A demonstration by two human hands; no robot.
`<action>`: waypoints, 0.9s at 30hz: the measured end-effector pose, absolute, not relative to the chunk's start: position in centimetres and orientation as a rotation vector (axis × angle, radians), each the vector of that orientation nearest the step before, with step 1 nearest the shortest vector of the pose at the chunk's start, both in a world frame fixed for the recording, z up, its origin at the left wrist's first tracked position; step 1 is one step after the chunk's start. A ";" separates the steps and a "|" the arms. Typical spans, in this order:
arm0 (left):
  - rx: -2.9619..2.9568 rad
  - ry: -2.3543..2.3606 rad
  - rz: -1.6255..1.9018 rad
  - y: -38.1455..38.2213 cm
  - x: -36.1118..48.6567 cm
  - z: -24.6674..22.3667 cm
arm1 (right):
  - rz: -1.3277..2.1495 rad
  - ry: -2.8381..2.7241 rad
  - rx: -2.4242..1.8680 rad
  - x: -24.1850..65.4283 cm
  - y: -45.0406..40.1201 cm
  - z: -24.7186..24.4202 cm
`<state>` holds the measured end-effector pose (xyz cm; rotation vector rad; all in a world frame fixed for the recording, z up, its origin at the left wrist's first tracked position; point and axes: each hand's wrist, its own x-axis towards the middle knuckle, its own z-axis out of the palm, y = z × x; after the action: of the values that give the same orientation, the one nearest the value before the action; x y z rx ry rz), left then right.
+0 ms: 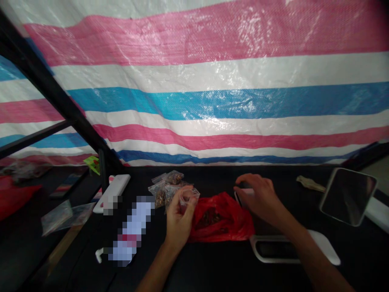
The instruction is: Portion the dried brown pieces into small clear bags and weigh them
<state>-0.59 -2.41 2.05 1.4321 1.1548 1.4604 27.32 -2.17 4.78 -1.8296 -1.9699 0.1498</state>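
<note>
My left hand [180, 215] is closed on a small clear plastic bag [193, 194], pinched between thumb and fingers just left of a red plastic bag [237, 221]. Small brown pieces [209, 218] lie inside the red bag's open mouth. My right hand [258, 196] hovers at the red bag's upper right, thumb and fingers apart, with nothing seen between them. A pale flat object [241, 194] shows partly behind that hand. Past my left hand lies a pile of small filled clear bags [162, 192] with brown contents.
A blurred-out phone-like object [133, 231], a white earbud [99, 255] and a white slim device [114, 192] lie at left. A white-framed object [325, 243] sits under my right forearm. A square mirror-like panel [348, 196] stands at right. A striped tarp [212, 101] hangs behind.
</note>
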 end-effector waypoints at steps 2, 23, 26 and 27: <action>1.489 1.240 1.522 -2.1 -1.0 2.1 | 0.060 -1.828 -1.964 30.5 -1.2 3.4; 2.152 1.497 0.901 -2.4 -2.2 3.3 | 0.031 -1.794 -1.716 31.9 -0.2 2.8; 2.247 1.426 0.897 -2.5 -2.4 3.7 | 0.017 -1.835 -1.572 29.0 -1.3 4.6; 2.267 1.394 0.888 -2.6 -2.5 3.8 | 0.028 -1.873 -1.529 27.7 -1.9 5.1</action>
<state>-2.51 -2.56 3.81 2.2665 1.3935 0.8883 27.69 -1.87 5.07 -1.5291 -1.8729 0.0275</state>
